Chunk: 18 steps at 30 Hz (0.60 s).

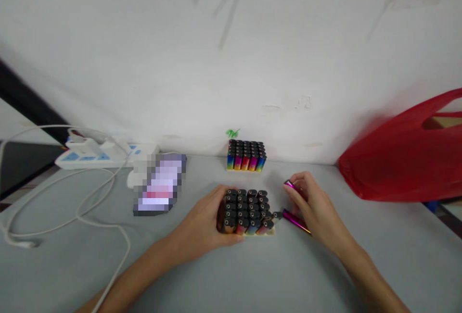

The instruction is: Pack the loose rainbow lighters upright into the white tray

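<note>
My left hand (211, 219) is wrapped round the left side of a pale tray (270, 231) packed with black-topped lighters (242, 206) in rows. Fingers and thumb press on the tray's back and front. At the tray's right edge one lighter (277, 215) leans outward. Right of the tray, my right hand (308, 197) pinches a shiny purple lighter (291, 185) between thumb and fingers; most of it is hidden by the hand. Under that hand a second purple lighter (296, 221) lies on the table, its lower end partly covered.
A second block of colourful lighters (246, 156) stands by the wall. To the left are a phone (160, 185), a white power strip (108, 154) and looping white cables (81, 217), one crossing my left forearm. A red bag (393, 159) stands at the right on the grey table (231, 279).
</note>
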Motion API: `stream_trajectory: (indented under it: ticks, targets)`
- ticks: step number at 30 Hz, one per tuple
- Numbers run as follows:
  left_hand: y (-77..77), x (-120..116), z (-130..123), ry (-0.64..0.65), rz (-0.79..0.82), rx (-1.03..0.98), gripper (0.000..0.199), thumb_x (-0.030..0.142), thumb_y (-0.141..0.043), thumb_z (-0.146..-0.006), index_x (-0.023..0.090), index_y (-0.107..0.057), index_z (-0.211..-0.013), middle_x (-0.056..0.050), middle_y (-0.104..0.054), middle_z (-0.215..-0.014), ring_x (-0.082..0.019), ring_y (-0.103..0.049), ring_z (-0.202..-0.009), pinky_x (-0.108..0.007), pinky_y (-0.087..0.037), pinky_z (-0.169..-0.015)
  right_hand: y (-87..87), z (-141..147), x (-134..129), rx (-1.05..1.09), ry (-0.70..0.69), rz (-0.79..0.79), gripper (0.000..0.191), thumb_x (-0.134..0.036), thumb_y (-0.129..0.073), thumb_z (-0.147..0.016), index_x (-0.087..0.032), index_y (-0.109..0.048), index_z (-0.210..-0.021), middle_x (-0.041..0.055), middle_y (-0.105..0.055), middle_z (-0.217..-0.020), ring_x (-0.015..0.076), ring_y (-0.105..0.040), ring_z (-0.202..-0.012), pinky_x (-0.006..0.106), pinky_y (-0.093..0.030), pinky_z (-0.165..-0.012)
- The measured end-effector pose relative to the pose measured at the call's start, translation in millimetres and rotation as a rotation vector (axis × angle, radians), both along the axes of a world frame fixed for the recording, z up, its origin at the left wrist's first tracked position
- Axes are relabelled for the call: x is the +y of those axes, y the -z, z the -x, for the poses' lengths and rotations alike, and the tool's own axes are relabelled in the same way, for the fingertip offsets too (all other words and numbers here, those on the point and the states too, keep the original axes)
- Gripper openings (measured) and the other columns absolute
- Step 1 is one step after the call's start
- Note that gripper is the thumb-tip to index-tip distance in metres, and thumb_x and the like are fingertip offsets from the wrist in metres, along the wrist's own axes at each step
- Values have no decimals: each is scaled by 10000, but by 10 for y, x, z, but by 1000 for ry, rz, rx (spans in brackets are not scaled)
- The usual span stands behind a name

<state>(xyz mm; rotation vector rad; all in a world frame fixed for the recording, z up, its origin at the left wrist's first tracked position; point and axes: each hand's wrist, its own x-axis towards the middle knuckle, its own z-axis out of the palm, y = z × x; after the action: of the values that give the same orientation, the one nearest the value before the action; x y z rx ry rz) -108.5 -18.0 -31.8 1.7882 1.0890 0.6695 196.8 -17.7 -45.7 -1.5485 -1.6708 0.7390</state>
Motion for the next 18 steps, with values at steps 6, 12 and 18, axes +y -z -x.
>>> stream_trajectory:
  ticks: [6,12,18]
  targets:
    - [4,-3,2,-2,12,-36,721,263,-1034,-695,215,-655,-1306,-87,-767,-1278,-364,-736,-1191,-433,-602,-963,-182,220,-98,433,-25,162,459,-716,-622,-1048,-262,-555,-1052,-54,-528,-760,128,-399,-590,252,-283,-506]
    - [73,2,-19,39,243,-244,820,307,-1063,-689,229,-601,-1363,-51,-791,-1137,-265,-785,-908,-386,-634,-819,-155,245,-80,612,-111,347,689,-853,-498,-1005,-246,-467,-680,-90,-235,-589,115,-194,-521,296,-157,-485]
    - [116,24,6,51,294,-243,902,300,-1068,-682,252,-565,-1429,-55,-808,-1126,-271,-805,-889,-389,-645,-806,-164,291,-91,826,-199,438,684,-807,-536,-964,-277,-313,-593,-100,-180,-554,110,-131,-495,320,-128,-474]
